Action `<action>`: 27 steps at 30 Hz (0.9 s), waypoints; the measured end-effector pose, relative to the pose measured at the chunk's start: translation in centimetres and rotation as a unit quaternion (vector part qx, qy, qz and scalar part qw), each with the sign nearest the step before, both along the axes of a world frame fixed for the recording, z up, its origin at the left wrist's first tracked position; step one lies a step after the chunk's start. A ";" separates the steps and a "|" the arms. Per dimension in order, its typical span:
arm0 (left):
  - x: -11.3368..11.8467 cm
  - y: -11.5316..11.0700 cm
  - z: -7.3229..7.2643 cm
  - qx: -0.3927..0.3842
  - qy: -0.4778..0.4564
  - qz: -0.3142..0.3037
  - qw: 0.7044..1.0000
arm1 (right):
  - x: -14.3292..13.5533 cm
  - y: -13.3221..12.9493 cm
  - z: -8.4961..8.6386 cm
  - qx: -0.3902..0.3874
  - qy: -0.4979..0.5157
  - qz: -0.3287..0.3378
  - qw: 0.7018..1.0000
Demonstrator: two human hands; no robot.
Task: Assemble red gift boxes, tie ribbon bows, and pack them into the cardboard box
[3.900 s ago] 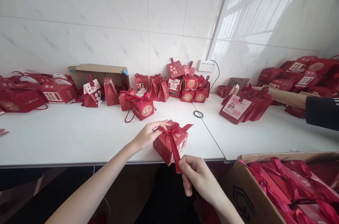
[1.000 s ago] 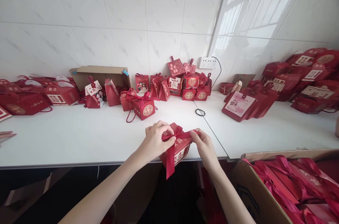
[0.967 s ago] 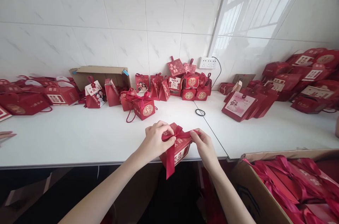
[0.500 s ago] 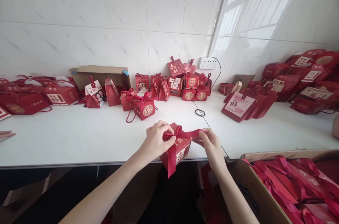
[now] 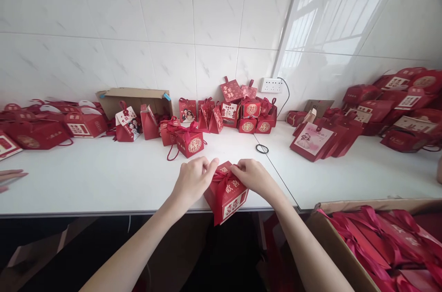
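Observation:
A red gift box (image 5: 234, 196) with gold characters and a white label sits at the table's front edge, slightly turned. A red ribbon (image 5: 220, 193) is tied around its top, one tail hanging down the front. My left hand (image 5: 193, 181) is closed at the box's left side, where the ribbon runs in behind the thumb. From the right, my right hand (image 5: 253, 177) pinches the ribbon beside the knot, its curled fingers partly hiding the box top.
Behind stands a finished-looking box with a bow (image 5: 190, 142). More red boxes line the wall, with a pile (image 5: 397, 98) at right. A black ring (image 5: 262, 148) lies on the white table (image 5: 138, 181). A carton (image 5: 331, 241) of ribboned boxes stands lower right. Another person's hand (image 5: 12, 178) shows at left.
My right hand has moved left from the stretched ribbon end to the knot. My left hand has shifted slightly left, off the knot. The ribbon no longer stretches out to the right.

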State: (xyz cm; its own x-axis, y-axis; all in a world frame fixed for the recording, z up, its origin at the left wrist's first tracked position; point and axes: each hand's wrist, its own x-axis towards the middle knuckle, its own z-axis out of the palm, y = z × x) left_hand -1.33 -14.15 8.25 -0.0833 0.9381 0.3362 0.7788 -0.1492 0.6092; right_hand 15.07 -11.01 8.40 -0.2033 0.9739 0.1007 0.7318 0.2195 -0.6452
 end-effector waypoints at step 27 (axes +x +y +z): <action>-1.0 -0.7 -1.9 -0.108 -0.225 -0.124 0.960 | 0.8 -4.7 -4.5 -0.022 0.334 0.016 0.942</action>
